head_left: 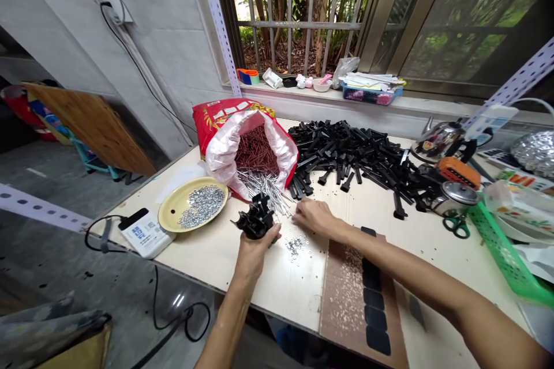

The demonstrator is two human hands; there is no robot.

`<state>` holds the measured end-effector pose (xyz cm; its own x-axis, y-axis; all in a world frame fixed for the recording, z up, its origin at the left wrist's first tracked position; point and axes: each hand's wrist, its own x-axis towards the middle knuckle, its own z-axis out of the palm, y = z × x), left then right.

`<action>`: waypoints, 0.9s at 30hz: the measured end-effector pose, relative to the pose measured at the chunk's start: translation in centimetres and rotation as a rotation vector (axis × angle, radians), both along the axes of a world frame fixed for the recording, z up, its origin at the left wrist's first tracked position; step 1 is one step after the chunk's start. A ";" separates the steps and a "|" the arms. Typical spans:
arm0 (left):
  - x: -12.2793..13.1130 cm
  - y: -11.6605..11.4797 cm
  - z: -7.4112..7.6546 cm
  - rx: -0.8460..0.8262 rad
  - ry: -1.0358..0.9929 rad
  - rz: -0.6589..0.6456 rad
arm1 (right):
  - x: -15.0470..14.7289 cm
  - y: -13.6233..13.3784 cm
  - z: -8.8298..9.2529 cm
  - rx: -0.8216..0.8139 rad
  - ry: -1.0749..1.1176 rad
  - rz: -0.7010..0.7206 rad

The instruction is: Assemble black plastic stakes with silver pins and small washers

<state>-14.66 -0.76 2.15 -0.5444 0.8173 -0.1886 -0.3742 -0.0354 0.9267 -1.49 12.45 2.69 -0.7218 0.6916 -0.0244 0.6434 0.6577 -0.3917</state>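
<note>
My left hand (255,251) is wrapped round a bunch of black plastic parts (256,220), held upright above the table's near side. My right hand (315,216) has its fingers pressed together at the edge of a spill of long silver nails or pins (272,199); whatever is between the fingertips is too small to make out. Those pins run out of the mouth of a red and white sack (220,153), which also holds many reddish-brown ones (257,150). Small silver washers (295,247) lie scattered between my hands. More washer-like pieces fill part of a yellow plate (167,218) at the left.
A heap of black plastic parts (346,153) spreads across the back. A brown board (335,323) with black pads (377,339) lies under my right forearm. Scissors (456,227), a kettle (439,138) and a green basket (497,259) stand right; a white power bank (147,234) lies left.
</note>
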 end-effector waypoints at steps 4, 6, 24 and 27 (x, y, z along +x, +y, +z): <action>-0.5 0.2 -1.1 -0.122 0.171 0.067 | 0.1 -0.9 -1.1 0.060 -0.050 -0.111; -1.0 0.3 -1.5 -0.204 0.315 0.125 | 1.1 -0.4 0.3 0.093 -0.007 -0.166; -0.3 0.5 -0.1 -0.157 0.539 0.014 | 1.5 -0.5 10.6 0.641 0.232 0.537; -0.6 0.4 0.2 -0.128 0.180 -0.009 | 1.1 1.0 10.2 0.397 0.397 0.430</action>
